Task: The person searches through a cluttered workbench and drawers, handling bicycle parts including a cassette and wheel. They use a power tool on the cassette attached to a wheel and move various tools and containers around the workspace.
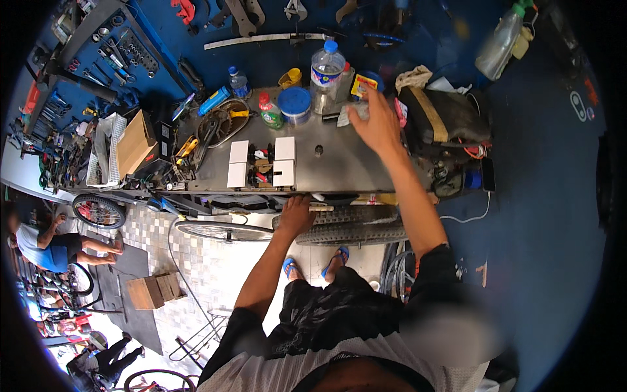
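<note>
My right hand [375, 124] reaches over the metal workbench [339, 163] with its fingers apart and nothing visible between them. Close by its thumb lies a crumpled pale wrapper [344, 116], and past the fingertips is a yellow packet [364, 85]. At the bench's front edge my left hand [297, 217] has its fingers bent and together; what they hold, if anything, is hidden. Directly below that hand are bicycle tyres [353, 225]. Ahead of it, several white boxes [238, 163] stand around small black parts. A small dark part [319, 150] lies alone on the bench top.
Along the back stand a large clear bottle [324, 78], a blue-lidded tub [294, 104] and a green bottle with a red cap [269, 111]. A chainring with crank [221, 121] lies left. A black bag [444, 114] fills the right end. People are at the lower left.
</note>
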`<state>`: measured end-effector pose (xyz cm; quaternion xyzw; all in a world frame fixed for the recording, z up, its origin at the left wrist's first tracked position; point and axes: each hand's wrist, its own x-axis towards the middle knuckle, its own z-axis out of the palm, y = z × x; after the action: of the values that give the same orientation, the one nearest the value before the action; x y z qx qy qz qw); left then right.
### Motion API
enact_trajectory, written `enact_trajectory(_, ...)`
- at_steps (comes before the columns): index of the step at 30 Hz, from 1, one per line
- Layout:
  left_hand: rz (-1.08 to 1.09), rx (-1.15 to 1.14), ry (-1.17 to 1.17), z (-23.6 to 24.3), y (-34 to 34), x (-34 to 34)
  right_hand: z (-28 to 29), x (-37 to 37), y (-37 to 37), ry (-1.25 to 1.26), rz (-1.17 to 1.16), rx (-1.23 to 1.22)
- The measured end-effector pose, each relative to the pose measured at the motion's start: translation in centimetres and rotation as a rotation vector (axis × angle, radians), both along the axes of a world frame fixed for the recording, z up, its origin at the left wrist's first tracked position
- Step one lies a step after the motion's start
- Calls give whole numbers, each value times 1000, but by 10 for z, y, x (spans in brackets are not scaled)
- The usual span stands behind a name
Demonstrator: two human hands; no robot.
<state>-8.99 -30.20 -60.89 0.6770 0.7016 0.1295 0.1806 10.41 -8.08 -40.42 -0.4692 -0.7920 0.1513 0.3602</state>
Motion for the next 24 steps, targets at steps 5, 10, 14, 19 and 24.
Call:
enact_trajectory(5, 77, 70, -417, 137, 35, -44, -31, -8, 27, 51, -72, -57)
enact_trajectory(10, 274, 490, -205, 216, 172, -131, -15, -53, 55, 186, -76, -65)
enact_trajectory(14, 272, 264, 98, 181, 283, -178, -17, -91, 75, 210, -103, -11)
enact_trajectory(19, -62, -3, 113, 150, 349, -186, -32, -100, 101, 266, -160, -64)
enact_trajectory(24, -262, 51, 124, 137, 358, -183, -46, -96, 112, 296, -167, -184)
